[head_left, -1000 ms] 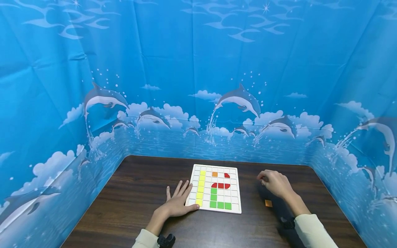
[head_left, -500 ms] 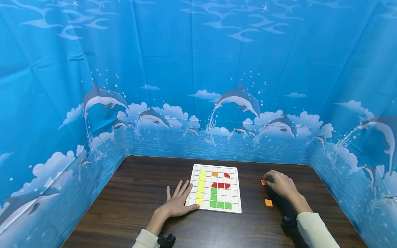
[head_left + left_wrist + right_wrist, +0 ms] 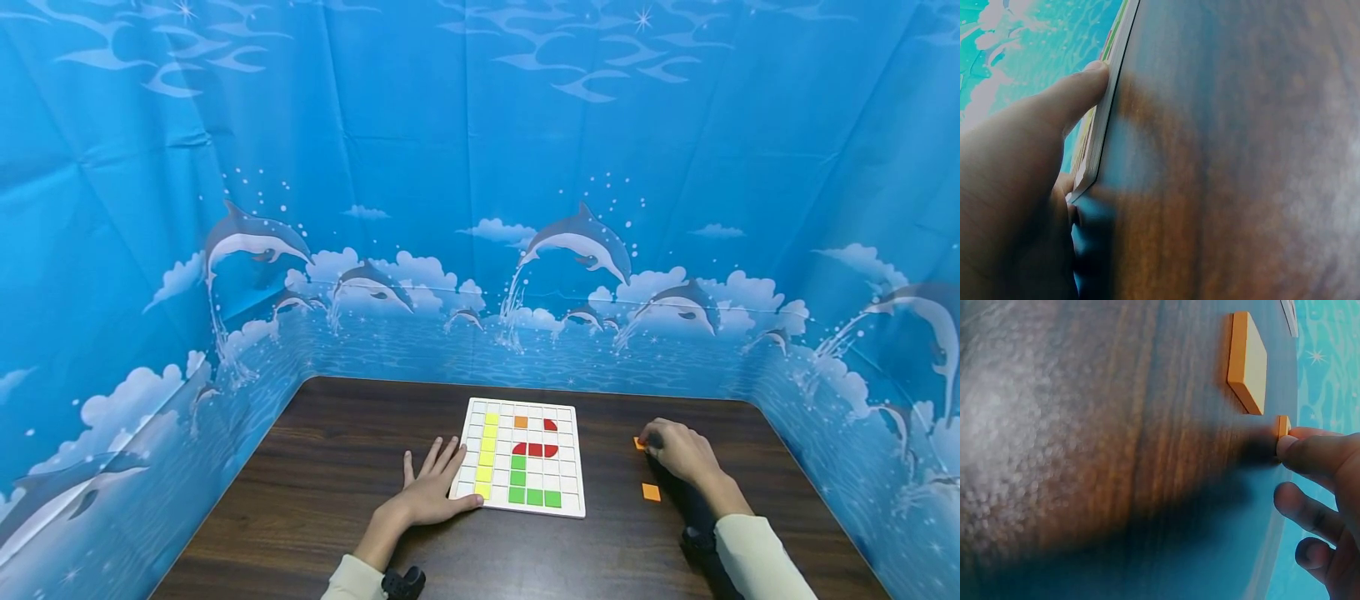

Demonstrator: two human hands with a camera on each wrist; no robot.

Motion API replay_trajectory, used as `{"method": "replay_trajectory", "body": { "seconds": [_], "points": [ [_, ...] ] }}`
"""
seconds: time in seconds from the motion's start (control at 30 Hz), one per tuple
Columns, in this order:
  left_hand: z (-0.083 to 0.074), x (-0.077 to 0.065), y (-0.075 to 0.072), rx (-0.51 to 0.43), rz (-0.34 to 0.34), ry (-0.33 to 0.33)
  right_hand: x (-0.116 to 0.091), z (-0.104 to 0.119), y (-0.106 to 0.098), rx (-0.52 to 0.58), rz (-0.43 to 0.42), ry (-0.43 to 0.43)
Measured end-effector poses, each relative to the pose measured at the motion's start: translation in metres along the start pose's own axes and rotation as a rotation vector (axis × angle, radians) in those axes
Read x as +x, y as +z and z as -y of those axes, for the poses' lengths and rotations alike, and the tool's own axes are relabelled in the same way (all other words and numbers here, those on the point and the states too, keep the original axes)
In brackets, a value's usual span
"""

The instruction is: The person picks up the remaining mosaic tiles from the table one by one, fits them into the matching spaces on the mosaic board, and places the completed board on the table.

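A white square grid board [image 3: 547, 482] lies on the dark wood table, bearing yellow, green, red and orange pieces. My left hand [image 3: 427, 496] rests spread at its near-left corner, fingers straight, with the thumb on the near edge; the left wrist view shows the thumb against the board's side. To the right of the board, my right hand [image 3: 678, 450] pinches a small orange square tile [image 3: 1282, 425] between thumb and index finger, down at the table. The fingers cover part of that tile. A second orange tile [image 3: 651, 492] lies nearer to me on the table.
A blue dolphin-print curtain [image 3: 465, 208] stands around the back and sides of the table [image 3: 337, 442]. On the board are a yellow column [image 3: 487, 458], a green L of squares [image 3: 517, 477], red rounded pieces [image 3: 535, 450] and one orange square [image 3: 521, 422].
My right hand has shifted slightly right and toward me, and the orange tile at its fingertips has come into sight. The left hand and the board have stayed put.
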State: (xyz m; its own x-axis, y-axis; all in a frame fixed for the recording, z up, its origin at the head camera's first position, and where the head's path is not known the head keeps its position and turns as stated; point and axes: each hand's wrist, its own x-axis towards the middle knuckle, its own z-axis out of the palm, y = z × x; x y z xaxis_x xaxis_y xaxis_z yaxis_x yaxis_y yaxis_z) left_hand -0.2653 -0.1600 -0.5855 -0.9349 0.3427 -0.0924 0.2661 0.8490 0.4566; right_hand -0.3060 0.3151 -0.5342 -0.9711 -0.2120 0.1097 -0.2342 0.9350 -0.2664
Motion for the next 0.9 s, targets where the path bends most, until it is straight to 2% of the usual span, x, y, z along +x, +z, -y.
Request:
{"method": "replay_trajectory", "body": {
  "seconds": [0.2, 0.53, 0.9],
  "points": [
    [-0.0053, -0.0036, -0.0037, -0.01, 0.0, 0.002, -0.0008, -0.0004, -0.0003, -0.015, -0.003, 0.003],
    [0.0006, -0.0002, 0.0006, -0.007, -0.002, 0.0, 0.0, -0.0011, 0.0012, -0.031, 0.0, 0.011],
    [-0.0071, -0.0066, -0.0069, -0.034, -0.001, 0.022, 0.0012, -0.0001, 0.0011, -0.028, 0.002, 0.005]
  ]
}}
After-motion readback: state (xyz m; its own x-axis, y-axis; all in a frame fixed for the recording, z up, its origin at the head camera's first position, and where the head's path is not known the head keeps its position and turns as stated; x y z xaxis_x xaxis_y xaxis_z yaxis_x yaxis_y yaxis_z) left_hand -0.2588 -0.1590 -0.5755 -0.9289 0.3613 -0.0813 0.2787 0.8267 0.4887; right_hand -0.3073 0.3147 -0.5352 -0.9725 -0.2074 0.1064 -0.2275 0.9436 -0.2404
